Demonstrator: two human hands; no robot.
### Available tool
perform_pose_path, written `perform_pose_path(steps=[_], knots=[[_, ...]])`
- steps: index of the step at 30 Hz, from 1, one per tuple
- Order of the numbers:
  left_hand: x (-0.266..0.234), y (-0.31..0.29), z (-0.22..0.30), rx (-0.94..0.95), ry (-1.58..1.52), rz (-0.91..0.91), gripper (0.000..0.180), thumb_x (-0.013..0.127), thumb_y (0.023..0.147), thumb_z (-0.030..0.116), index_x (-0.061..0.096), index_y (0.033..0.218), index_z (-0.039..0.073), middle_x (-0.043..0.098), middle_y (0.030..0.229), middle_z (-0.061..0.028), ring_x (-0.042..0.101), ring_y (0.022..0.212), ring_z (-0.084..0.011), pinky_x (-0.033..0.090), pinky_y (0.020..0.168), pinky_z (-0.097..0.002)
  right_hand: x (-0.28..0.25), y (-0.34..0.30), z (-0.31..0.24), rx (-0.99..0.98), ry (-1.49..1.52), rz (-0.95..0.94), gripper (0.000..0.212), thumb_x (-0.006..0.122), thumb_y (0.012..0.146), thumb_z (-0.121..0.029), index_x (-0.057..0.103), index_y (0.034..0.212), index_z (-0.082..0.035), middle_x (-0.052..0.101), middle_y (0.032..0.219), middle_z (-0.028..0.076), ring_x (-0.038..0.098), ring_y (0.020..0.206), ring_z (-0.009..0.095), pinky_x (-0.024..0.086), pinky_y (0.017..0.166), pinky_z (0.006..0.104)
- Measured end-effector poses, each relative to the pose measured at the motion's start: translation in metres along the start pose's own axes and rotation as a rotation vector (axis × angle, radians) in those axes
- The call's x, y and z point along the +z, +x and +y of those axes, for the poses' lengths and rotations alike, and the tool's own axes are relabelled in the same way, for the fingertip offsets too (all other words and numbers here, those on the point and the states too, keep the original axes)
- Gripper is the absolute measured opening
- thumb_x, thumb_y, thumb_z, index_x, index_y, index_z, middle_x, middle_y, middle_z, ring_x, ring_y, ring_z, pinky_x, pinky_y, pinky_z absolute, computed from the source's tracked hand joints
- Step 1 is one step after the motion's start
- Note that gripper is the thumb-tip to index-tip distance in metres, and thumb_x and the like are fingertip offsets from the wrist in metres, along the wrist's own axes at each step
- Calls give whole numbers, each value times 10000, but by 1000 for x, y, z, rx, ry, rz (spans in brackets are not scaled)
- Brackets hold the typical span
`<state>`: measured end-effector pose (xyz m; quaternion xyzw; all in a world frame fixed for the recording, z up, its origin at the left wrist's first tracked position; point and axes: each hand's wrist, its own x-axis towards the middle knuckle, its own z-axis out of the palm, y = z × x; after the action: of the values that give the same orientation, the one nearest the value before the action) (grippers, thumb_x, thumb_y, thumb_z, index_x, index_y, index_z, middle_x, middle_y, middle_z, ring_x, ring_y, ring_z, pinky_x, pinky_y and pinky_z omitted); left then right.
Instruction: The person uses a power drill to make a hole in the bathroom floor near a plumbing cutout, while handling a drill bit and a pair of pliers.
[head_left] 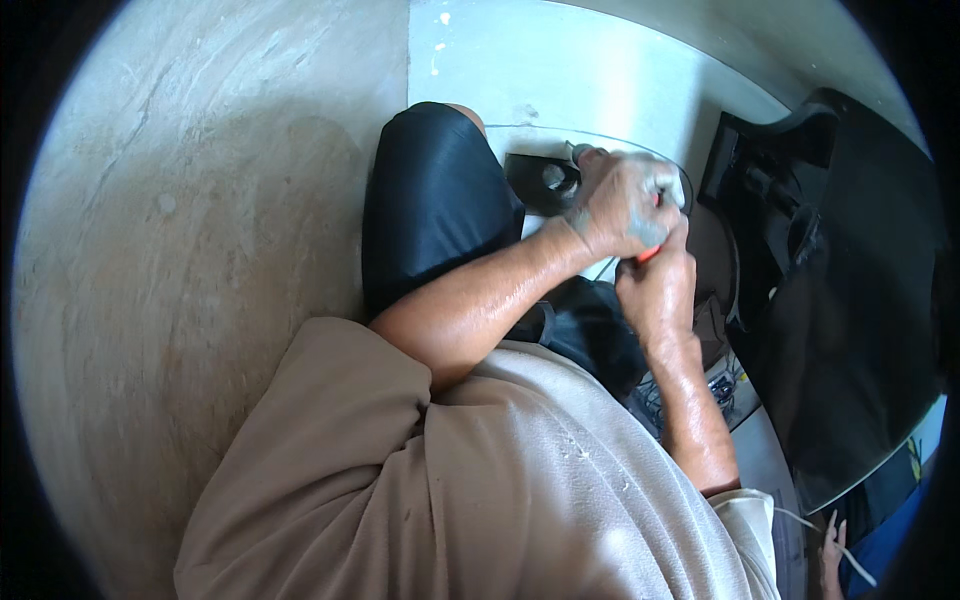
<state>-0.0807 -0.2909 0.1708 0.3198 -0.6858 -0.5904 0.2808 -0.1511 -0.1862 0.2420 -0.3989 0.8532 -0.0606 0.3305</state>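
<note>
My left hand (625, 203), smeared with grey on its back, is closed in front of my knees and partly blurred. A short grey end (579, 151) sticks out beyond its fingers on the far side; what it belongs to is hidden. Right up against it, my right hand (660, 283) is closed round an orange-handled tool (650, 253), of which only a small orange part shows. Something white shows at the right side of the left hand. Just left of the hands lies a flat dark piece (530, 175) with a shiny round part (554, 177).
A beige marbled wall (200, 220) rises close on my left. A pale surface (590, 60) lies ahead. At the right stands a large black chair-like thing (850, 300). Small parts and wires (725, 385) lie beyond my right forearm. Another person's hand (832, 545) is at lower right, near a white cable (850, 560).
</note>
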Motion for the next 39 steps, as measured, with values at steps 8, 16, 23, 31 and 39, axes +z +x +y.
perform_pose_path(steps=[8,16,23,31,39], knots=[[-8,9,-11,98,66,71,91,664,736,119,686,764,35,680,721,-140,669,602,-274,519,575,-375,1,8,-6,-1,-21,-1,574,743,795,-15,427,1265,80,698,849,324,705,855,510,574,791,557],[0,2,21,339,291,156,122,711,747,191,690,756,71,676,702,-122,665,600,-295,545,627,-406,-14,-1,-19,-37,-16,125,585,768,795,-57,495,1300,59,709,961,336,711,917,502,586,838,546],[14,-62,24,120,26,33,50,677,671,117,664,717,104,637,679,-95,634,654,-295,467,751,-440,11,-62,6,39,-11,24,677,799,772,-77,433,1319,81,704,855,315,707,857,504,582,804,559],[-11,-90,1,120,7,157,47,614,740,53,652,732,81,645,714,-73,619,657,-266,460,775,-400,27,-71,-7,53,-135,-139,658,778,768,-45,419,1312,50,718,846,285,729,837,471,597,787,549],[-64,-64,-14,-181,-411,232,104,589,840,-5,693,839,2,717,805,-81,659,738,-105,531,669,-278,18,-25,-71,-110,-265,-112,477,721,820,-71,464,1216,-3,730,879,279,734,864,474,597,804,550]])
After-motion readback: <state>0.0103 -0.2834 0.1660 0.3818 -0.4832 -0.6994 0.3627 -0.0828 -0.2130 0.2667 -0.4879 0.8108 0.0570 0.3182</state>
